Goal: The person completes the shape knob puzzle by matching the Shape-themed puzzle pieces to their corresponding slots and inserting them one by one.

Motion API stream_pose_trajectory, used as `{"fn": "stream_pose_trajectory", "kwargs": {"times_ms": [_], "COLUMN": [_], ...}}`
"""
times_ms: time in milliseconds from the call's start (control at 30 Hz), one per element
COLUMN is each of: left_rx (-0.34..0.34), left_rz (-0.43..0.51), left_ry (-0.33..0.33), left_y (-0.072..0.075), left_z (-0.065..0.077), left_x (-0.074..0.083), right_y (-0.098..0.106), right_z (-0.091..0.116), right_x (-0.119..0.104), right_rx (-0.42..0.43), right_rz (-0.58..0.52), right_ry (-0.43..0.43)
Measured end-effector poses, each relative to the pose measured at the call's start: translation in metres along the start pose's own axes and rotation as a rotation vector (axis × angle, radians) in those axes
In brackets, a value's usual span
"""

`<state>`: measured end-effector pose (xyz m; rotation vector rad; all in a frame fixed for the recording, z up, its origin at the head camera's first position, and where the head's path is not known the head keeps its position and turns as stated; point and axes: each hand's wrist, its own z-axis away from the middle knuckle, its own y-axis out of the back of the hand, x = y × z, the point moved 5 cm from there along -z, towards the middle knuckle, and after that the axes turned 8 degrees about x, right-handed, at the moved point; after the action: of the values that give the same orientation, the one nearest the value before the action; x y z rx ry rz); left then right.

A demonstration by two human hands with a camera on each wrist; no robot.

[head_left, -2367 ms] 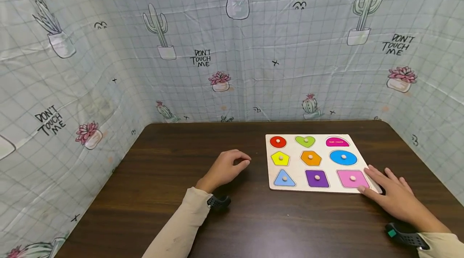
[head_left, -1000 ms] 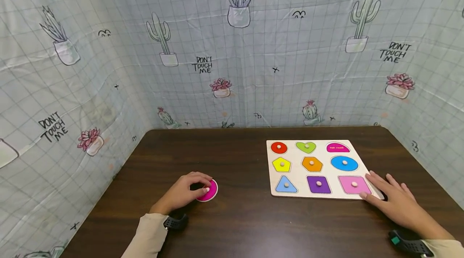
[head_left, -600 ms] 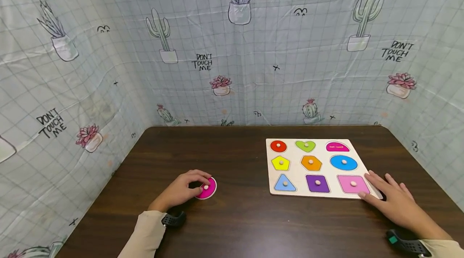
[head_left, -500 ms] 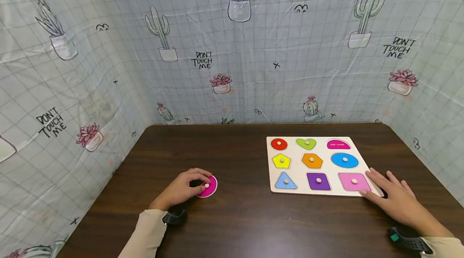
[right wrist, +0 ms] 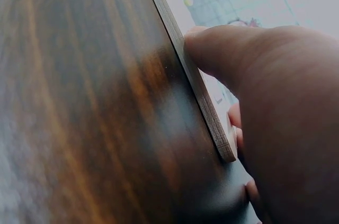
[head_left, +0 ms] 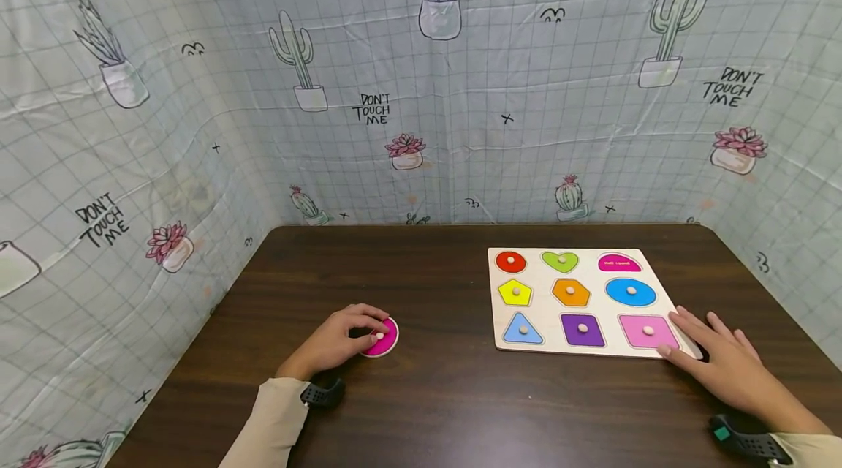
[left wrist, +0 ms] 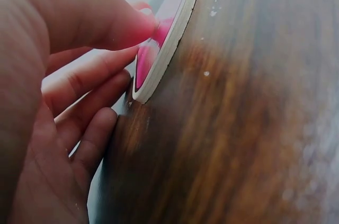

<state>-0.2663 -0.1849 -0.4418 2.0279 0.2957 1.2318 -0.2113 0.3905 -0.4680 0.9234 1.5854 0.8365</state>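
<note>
My left hand (head_left: 338,340) is low over the left part of the table, thumb and fingertips pinching the small knob of a magenta puzzle piece (head_left: 389,336). The piece has a pale rim and lies flat on the wood; the hand covers part of it. In the left wrist view, its thick wooden edge (left wrist: 168,60) shows beside the thumb. On the right, a wooden knob puzzle board (head_left: 546,340) bears several coloured shapes. Its back right half-round space (head_left: 620,263) is magenta with printed words and no knob. My right hand (head_left: 730,373) rests with extended fingers on the board's near right corner.
Dark wood table (head_left: 427,395) lies between the left hand and the board. A cloth with cactus drawings (head_left: 460,88) hangs at the back and both sides. Each wrist wears a black band, the left band (head_left: 322,393) and the right band (head_left: 750,440).
Earlier my left hand was near mid-table and no loose piece showed. It has moved left and nearer, and the magenta piece now shows under its fingers. The right hand stays on the board.
</note>
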Motion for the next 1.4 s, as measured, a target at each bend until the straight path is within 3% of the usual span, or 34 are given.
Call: {"fn": "stream_pose_trajectory", "kwargs": {"times_ms": [567, 933, 1400], "left_rx": [0.016, 0.040, 0.108], "left_rz": [-0.024, -0.043, -0.020], "left_ry": [-0.039, 0.013, 0.034], "left_y": [-0.0005, -0.0018, -0.0021], "left_z": [0.0008, -0.0010, -0.0029], "left_x": [0.0033, 0.0027, 0.0029], "right_y": [0.0000, -0.0001, 0.0001], "right_z": [0.0013, 0.0004, 0.0010], "right_x": [-0.0013, 0.0001, 0.0021], "right_rx": [0.012, 0.027, 0.031], "right_rz": [-0.002, 0.007, 0.000], "right_ry": [0.001, 0.008, 0.006]}}
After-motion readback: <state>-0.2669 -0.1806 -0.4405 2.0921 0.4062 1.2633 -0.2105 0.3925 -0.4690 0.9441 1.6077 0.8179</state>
